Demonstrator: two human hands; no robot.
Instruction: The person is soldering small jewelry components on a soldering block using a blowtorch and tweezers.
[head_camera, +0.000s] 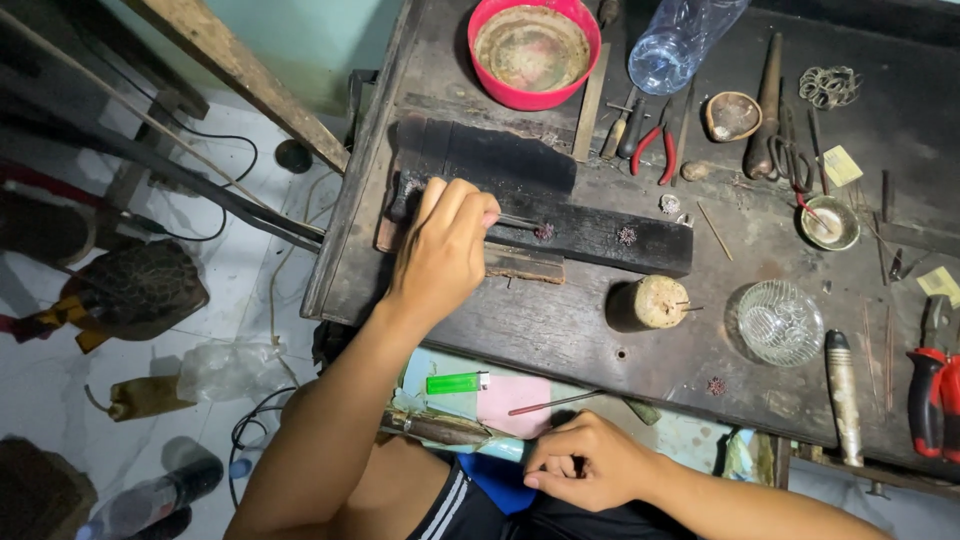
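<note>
Charred black wood block (560, 215) lies across the dark workbench (560, 330), a heat-proof bed for small work. Head view: left hand (445, 245) is closed on thin tweezers (518, 222), tips at a tiny spiky metal piece (544, 232) resting on the block; a second such piece (627, 236) sits farther along. Right hand (585, 462) rests curled in the lap, gripping nothing visible. Green lighter (455, 382) lies near, within reach. Pliers (655, 145), glass dish (780, 322) stand well apart.
</note>
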